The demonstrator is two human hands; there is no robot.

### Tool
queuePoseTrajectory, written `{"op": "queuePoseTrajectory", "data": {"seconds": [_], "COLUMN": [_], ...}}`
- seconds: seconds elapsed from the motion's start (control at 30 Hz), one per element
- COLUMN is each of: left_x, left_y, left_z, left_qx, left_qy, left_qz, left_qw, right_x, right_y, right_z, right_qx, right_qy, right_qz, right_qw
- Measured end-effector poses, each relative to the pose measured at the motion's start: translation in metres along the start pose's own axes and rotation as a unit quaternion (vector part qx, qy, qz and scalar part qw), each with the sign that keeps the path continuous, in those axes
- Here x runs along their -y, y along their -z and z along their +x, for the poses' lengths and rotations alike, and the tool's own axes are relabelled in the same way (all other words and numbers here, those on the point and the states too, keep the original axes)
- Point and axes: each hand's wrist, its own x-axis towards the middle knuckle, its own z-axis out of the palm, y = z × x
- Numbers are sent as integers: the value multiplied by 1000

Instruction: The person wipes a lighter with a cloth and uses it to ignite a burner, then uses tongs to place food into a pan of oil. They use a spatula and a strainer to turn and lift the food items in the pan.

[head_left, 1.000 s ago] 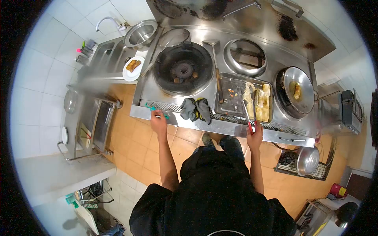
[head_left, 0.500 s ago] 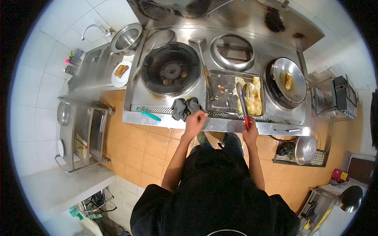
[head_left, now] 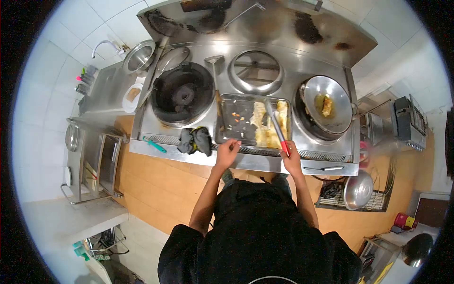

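The right grip (head_left: 292, 160) is closed around the red handle of the tongs (head_left: 275, 122), which reach out from it toward eleven o'clock over the tray (head_left: 236, 137). Their long axis runs from five o'clock at the handle to eleven o'clock at the tips; whether the tips touch the food (head_left: 282, 116) below, I cannot tell. That pale, flattened food fills the tray's three o'clock side, also at eleven o'clock from the right grip, the nearer hand; its rightmost strip lies lengthwise, twelve to six. The wok (head_left: 339, 118) sits at one o'clock from the same grip, a browned piece (head_left: 326, 107) inside.

The left grip (head_left: 228, 154), fingers bunched, is at the tray's near left corner; I cannot tell whether it touches or pinches anything. Dark gloves (head_left: 195, 141) lie at ten o'clock from it on the worktop (head_left: 255, 163).
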Motion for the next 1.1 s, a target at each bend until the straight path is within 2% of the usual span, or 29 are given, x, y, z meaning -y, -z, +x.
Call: {"op": "queuePoseTrajectory", "data": {"seconds": [0.07, 0.1, 0.13, 0.2, 0.27, 0.37, 0.6, 0.67, 0.7, 0.73, 0.8, 0.87, 0.93, 0.97, 1.0, 1.1], "left_x": [-9, -17, -22, -29, -28, -49, -75, -82, -81, -81, -83, -89, -92, -92, -92, -96], "left_y": [-31, -43, -60, -99, -130, -169, -214, -215, -218, -219, -222, -228, -233, -234, -234, -230], "left_z": [-4, -5, -6, -18, -28, -42, -53, -49, -47, -48, -46, -44, -45, -45, -47, -51], "left_qx": [-18, -31, -33, -90, -62, 1, -2, 7, 4, 8, 48, 68, 85, 93, 102, 92], "left_qy": [38, 73, 72, 78, 98, 100, 96, 74, 65, 64, 75, 55, 38, 33, 28, 49], "left_qz": [-3, -4, 2, -103, -99, -7, -8, 77, 79, 81, 84, 109, 135, 136, 137, 163], "left_qw": [999, 997, 997, 987, 988, 995, 995, 994, 995, 995, 992, 990, 986, 986, 985, 981], "right_x": [-8, 8, 2, -13, -15, -25, -55, -53, -56, -58, -56, -47, -49, -51, -48, -67], "right_y": [27, 42, 52, 73, 104, 148, 194, 200, 205, 209, 220, 234, 248, 257, 272, 317], "right_z": [7, 7, 11, 9, 12, 9, 3, 5, 7, 7, 10, 11, 14, 17, 20, 39], "right_qx": [47, 66, 67, 83, 101, 168, 173, 201, 218, 216, 219, 223, 190, 163, 155, 80], "right_qy": [-51, -63, -61, -27, -25, -38, 17, -35, -40, -42, 11, -11, -31, 10, -59, -115], "right_qz": [-92, -85, -79, -57, -49, -90, -61, -63, -71, -67, -13, -7, 33, 69, 81, 37], "right_qw": [993, 992, 993, 995, 993, 981, 983, 977, 972, 973, 976, 975, 981, 984, 983, 989]}}
